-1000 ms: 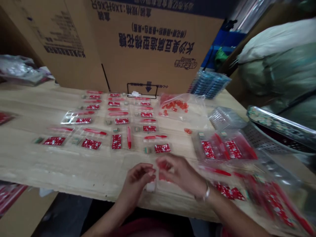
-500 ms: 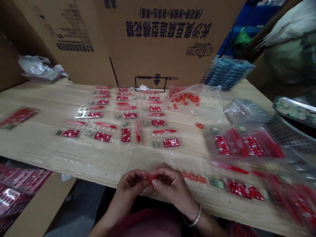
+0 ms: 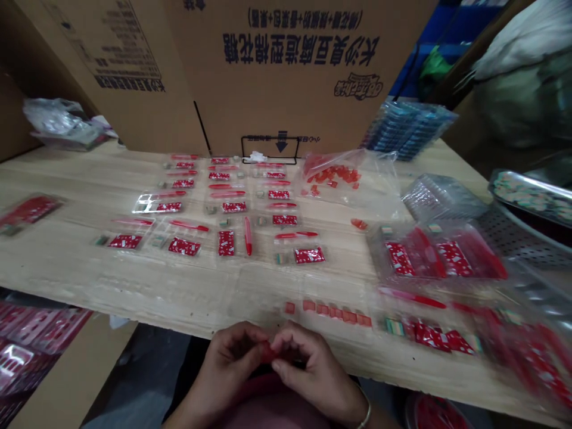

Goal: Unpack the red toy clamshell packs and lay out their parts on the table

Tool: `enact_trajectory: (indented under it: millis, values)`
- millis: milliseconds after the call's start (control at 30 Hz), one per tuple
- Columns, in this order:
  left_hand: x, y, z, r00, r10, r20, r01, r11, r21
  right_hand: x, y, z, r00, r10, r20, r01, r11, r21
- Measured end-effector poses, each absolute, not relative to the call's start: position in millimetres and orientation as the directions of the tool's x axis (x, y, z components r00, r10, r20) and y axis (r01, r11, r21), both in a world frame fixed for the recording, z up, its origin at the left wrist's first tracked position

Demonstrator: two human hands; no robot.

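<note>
1. Clear packets (image 3: 183, 241) of red printed sachets and slim red sticks lie in tidy rows on the wooden tabletop (image 3: 67, 268).
2. The left hand (image 3: 227, 363) curls inward, its fingertips closed on a small red piece (image 3: 268, 351) held just over the tabletop's near edge.
3. The right hand (image 3: 310, 369) pinches that piece from the other side, almost closed; fingers hide most of it, so its shape is unclear.
4. Small red blocks (image 3: 328, 310) sit in a line just beyond the hands, below a clear bag (image 3: 333, 176) of similar pieces.
5. Further right lies a heap of filled packets (image 3: 447, 262).
</note>
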State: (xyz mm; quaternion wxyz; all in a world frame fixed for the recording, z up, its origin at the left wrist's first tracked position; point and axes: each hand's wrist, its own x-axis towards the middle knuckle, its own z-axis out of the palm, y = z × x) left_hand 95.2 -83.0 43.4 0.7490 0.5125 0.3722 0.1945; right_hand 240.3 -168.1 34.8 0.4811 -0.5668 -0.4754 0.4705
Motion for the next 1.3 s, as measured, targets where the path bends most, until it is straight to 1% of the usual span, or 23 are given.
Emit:
enact_trajectory:
  millis: [67,133,167,200,267,300,367,433,500,567,600,667,733,800,833,900,933,967,1000,1033,1067,1167,1300]
  values:
    - [97.1,-82.5,43.5,0.631,0.666,-0.399,0.052,0.477,0.878,241.0,-168.0,35.7,0.102,0.992,-0.079,-0.027,-0.077,-0.997]
    - [99.4,-81.8,42.6,0.611,0.685,-0.397,0.03,0.481,0.876,242.1,-167.1,37.0,0.153,0.988,-0.036,-0.004,-0.036,-0.999]
    - [100.4,-80.7,41.7,0.601,0.707,-0.374,0.043,0.438,0.898,243.8,-165.9,38.0,0.173,0.985,-0.022,0.038,-0.03,-0.999]
    - [101.3,-78.9,40.5,0.593,0.734,-0.332,0.084,0.354,0.932,246.7,-163.7,39.2,0.184,0.983,-0.01,0.103,-0.03,-0.994]
    - [102.2,-72.6,36.3,0.58,0.797,-0.17,0.215,0.051,0.975,256.2,-155.9,42.0,0.17,0.984,0.05,0.324,-0.008,-0.946]
    - [102.4,-68.5,33.1,0.588,0.807,-0.064,0.286,-0.133,0.949,262.2,-150.4,43.0,0.133,0.987,0.092,0.473,0.019,-0.881]
    - [102.5,-60.4,24.6,0.638,0.761,0.117,0.367,-0.434,0.822,273.9,-137.2,43.6,-0.003,0.989,0.149,0.741,0.102,-0.664]
    - [102.9,-54.7,15.2,0.69,0.69,0.219,0.367,-0.594,0.716,281.4,-124.1,42.1,-0.161,0.979,0.122,0.87,0.199,-0.451]
    - [103.4,-52.3,7.1,0.716,0.641,0.277,0.346,-0.671,0.656,283.2,-114.2,40.1,-0.255,0.964,0.069,0.9,0.263,-0.347]
    - [103.3,-52.2,1.9,0.72,0.613,0.325,0.331,-0.715,0.616,281.8,-109.2,39.5,-0.273,0.962,0.028,0.905,0.267,-0.331]
    - [102.9,-52.6,0.4,0.72,0.605,0.34,0.325,-0.727,0.604,281.3,-108.4,40.0,-0.259,0.966,0.013,0.903,0.247,-0.352]
    - [101.1,-53.9,-0.8,0.715,0.602,0.355,0.317,-0.732,0.603,282.9,-109.5,41.6,-0.206,0.979,0.006,0.866,0.185,-0.465]
    - [99.0,-56.0,0.6,0.691,0.625,0.363,0.304,-0.707,0.639,287.8,-112.8,42.7,-0.091,0.995,0.039,0.743,0.094,-0.662]
    - [98.5,-59.5,5.1,0.627,0.694,0.353,0.287,-0.628,0.724,292.3,-116.7,41.9,0.069,0.996,0.052,0.515,0.009,-0.857]
    - [99.6,-61.6,8.8,0.592,0.743,0.311,0.272,-0.548,0.791,292.9,-118.6,40.9,0.132,0.991,0.034,0.38,-0.018,-0.925]
    - [104.6,-65.8,18.1,0.551,0.826,0.12,0.195,-0.267,0.944,289.1,-121.9,38.4,0.201,0.98,-0.008,0.15,-0.039,-0.988]
    - [108.1,-67.4,23.2,0.552,0.834,-0.007,0.129,-0.078,0.989,284.7,-123.3,37.4,0.211,0.977,-0.017,0.082,-0.035,-0.996]
    - [111.9,-68.6,28.1,0.562,0.818,-0.124,0.06,0.109,0.992,279.2,-124.7,36.8,0.221,0.975,-0.012,0.046,-0.023,-0.999]
    - [115.3,-69.3,32.5,0.571,0.791,-0.219,0.0,0.267,0.964,273.2,-126.2,36.8,0.235,0.972,0.003,0.041,-0.007,-0.999]
    - [118.0,-69.5,36.1,0.569,0.77,-0.287,-0.049,0.38,0.924,267.1,-127.9,37.4,0.245,0.969,0.024,0.058,0.011,-0.998]
    - [119.6,-69.6,38.8,0.558,0.76,-0.333,-0.081,0.449,0.89,261.4,-129.9,38.5,0.248,0.968,0.049,0.083,0.029,-0.996]
    - [119.0,-70.2,42.0,0.527,0.761,-0.38,-0.113,0.505,0.856,249.3,-136.4,42.7,0.247,0.962,0.118,0.151,0.082,-0.985]
    - [114.8,-74.0,40.8,0.511,0.789,-0.34,-0.178,0.484,0.857,243.5,-140.6,45.0,0.268,0.944,0.191,0.237,0.127,-0.963]
